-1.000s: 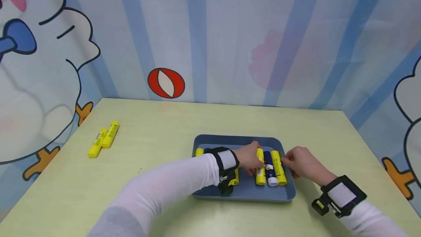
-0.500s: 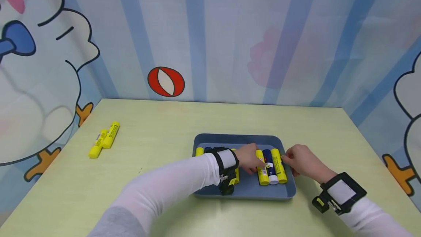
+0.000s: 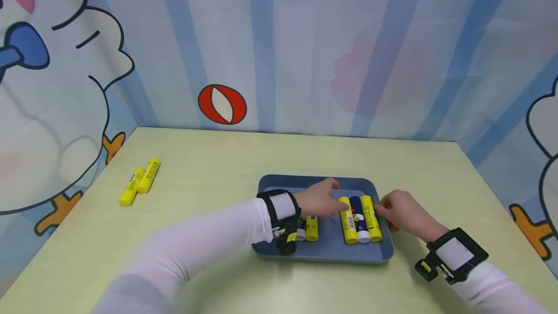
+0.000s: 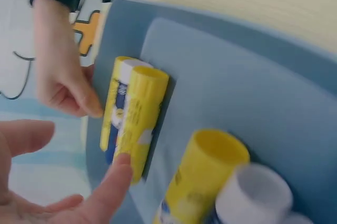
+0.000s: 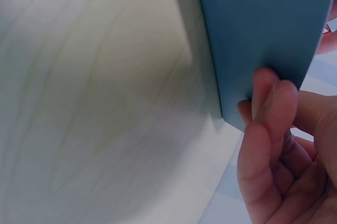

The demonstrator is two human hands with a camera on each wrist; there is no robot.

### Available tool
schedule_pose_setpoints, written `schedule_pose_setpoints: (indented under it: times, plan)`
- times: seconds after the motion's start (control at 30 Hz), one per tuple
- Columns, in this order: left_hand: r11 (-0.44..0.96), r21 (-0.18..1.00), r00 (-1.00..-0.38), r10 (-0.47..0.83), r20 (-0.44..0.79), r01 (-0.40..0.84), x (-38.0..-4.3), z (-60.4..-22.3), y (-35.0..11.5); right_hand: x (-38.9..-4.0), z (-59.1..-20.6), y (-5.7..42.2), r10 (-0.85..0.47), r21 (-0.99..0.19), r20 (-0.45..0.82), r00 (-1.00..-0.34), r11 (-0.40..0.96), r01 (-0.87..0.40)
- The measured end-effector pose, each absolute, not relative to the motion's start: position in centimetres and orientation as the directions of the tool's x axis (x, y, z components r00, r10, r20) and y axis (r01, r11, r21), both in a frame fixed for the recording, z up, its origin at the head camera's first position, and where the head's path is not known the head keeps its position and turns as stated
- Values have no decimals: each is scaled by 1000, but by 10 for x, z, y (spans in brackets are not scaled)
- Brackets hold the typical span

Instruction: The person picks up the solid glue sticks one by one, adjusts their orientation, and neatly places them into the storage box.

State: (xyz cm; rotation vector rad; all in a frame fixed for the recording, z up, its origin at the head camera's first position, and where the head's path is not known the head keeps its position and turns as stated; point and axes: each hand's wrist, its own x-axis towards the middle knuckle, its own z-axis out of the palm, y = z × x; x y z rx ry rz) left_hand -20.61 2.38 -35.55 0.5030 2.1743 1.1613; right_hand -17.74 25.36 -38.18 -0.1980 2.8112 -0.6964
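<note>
A blue-grey tray (image 3: pixel 327 258) holds glue sticks in two groups. On its right side, a yellow glue stick (image 3: pixel 348 227), a navy one with a white cap (image 3: pixel 358 214) and another yellow one (image 3: pixel 370 219) lie side by side. My left hand (image 3: pixel 320 200) reaches over the tray with fingers spread, one fingertip at the nearest yellow stick, as the left wrist view shows. My right hand (image 3: pixel 403 213) pinches the tray's right wall between thumb and curled fingers (image 5: pixel 279 103). Left of the gap, a yellow stick (image 3: pixel 311 229) and a navy one (image 3: pixel 301 230) are partly covered by my left wrist.
Two yellow glue sticks (image 3: pixel 131 187) (image 3: pixel 149 175) lie together at the table's left. The pale wooden table (image 3: pixel 209 159) meets a printed cartoon backdrop (image 3: pixel 296 52) behind and at both sides.
The left yellow stick of the right-hand group has shifted right against the navy one. My left hand has then drawn back leftward, fingers spreading. The right hand stays at the tray wall.
</note>
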Motion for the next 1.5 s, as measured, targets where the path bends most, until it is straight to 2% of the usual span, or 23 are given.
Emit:
schedule_pose_setpoints:
  times: [0.13, 0.27, 0.47, 0.57, 0.73, 0.93, 1.17, 1.5]
  plan:
    - [459, 878, -754, 622, -208, 136, -206, -345, -6, -177, -381, 254, -190, -468, -186, -964, 880, -83]
    - [426, 874, -790, 608, -84, 235, -211, -340, -41, -177, -380, 253, -185, -464, -188, -965, 882, -78]
    - [469, 853, -897, 442, -3, 228, -227, -332, -100, -178, -381, 253, -163, -461, -216, -963, 886, -47]
    - [586, 773, -936, 351, 28, 243, -237, -335, -137, -178, -381, 253, -163, -464, -218, -962, 885, -45]
    - [809, 543, -973, 210, 92, 226, -252, -349, -204, -177, -382, 254, -172, -471, -209, -963, 881, -55]
    - [926, 353, -979, 71, 189, 135, -253, -364, -266, -171, -381, 258, -164, -463, -206, -965, 885, -52]
    - [974, 227, -987, -47, 151, -11, -249, -379, -308, -170, -382, 257, -154, -462, -216, -964, 886, -38]
    - [973, 223, -996, -76, 56, -62, -250, -377, -314, -172, -382, 255, -149, -461, -216, -965, 887, -34]
